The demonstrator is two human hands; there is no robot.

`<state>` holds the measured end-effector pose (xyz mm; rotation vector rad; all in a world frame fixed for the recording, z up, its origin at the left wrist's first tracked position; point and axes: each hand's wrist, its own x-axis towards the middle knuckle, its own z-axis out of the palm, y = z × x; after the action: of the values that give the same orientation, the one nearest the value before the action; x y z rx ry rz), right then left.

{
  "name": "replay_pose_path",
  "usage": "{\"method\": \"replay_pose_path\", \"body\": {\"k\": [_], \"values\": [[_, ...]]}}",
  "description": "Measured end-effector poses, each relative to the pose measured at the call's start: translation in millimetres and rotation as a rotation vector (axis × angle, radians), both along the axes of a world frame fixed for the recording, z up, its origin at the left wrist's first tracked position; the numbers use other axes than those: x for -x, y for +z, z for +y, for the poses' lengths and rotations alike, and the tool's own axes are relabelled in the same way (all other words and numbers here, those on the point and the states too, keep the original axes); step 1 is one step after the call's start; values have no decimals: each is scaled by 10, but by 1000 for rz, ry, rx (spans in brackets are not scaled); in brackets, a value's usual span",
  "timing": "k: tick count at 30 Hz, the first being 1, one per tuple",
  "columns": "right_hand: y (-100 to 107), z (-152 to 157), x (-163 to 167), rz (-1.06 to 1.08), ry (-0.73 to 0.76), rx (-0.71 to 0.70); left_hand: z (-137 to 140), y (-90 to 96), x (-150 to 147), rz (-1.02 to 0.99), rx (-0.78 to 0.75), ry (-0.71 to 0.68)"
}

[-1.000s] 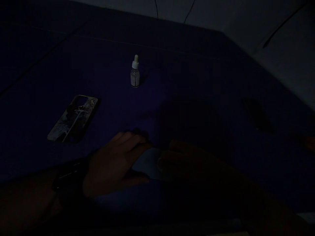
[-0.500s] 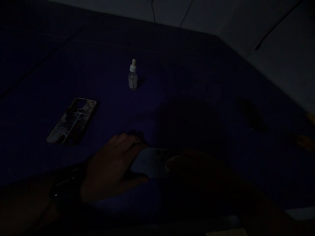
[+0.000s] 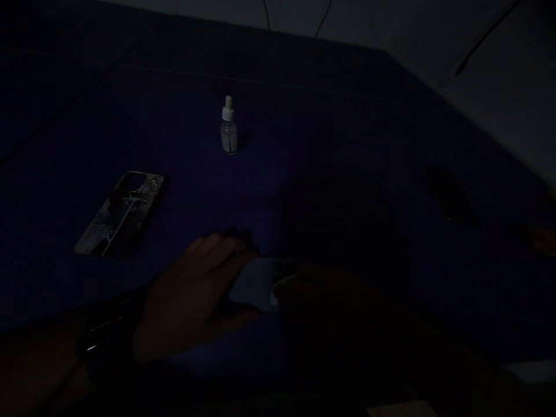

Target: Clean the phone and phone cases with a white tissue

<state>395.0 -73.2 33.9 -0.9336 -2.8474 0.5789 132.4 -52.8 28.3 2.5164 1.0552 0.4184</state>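
Note:
The scene is very dark. A light blue smartphone (image 3: 252, 286) lies back up on the purple surface (image 3: 304, 139), its camera block at the right end. My left hand (image 3: 195, 289), with a dark watch (image 3: 108, 324) on the wrist, grips the phone's left end between thumb and fingers. My right hand (image 3: 321, 295), deep in shadow, presses a small white pad (image 3: 281, 288) onto the phone's back, just beside the cameras. What the pad is made of I cannot make out.
Behind the phone stands a small dropper bottle (image 3: 229, 130) with a white top. A patterned phone case (image 3: 121, 214) lies to the left. On the right is a dark flat object (image 3: 447, 194), barely visible. A pale wall (image 3: 391, 23) with thin cables borders the surface.
My right hand has slid the white pad leftward, from the phone's right end to the inner side of the cameras. My left hand keeps its hold. The view has shifted slightly.

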Motion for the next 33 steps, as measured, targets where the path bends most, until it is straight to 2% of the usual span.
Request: {"method": "replay_pose_path", "body": {"k": [3, 8, 14, 17, 20, 22, 26, 31, 33], "values": [[-16, 82, -81, 19, 138, -116, 0, -1, 2, 12, -3, 8], [-21, 270, -357, 189, -34, -221, -4, -2, 1, -4, -16, 0], [-97, 387, -284, 242, 28, -307, 1, -8, 11, -11, -34, -6], [-72, 352, -287, 244, 125, -295, 4, -15, 12, -20, -40, -9], [-34, 275, -326, 184, 178, -215, 4, -15, 13, -10, -36, -1], [-23, 242, -339, 139, 167, -182, 5, -14, 15, -5, -31, -2], [-42, 235, -327, 105, 130, -231, 10, -20, 25, 4, -20, -12], [-72, 169, -320, 59, 86, -97, 20, -13, 12, -9, -4, -8], [-70, 182, -315, 135, 100, -158, 20, 1, 4, -10, 8, -11]]}}
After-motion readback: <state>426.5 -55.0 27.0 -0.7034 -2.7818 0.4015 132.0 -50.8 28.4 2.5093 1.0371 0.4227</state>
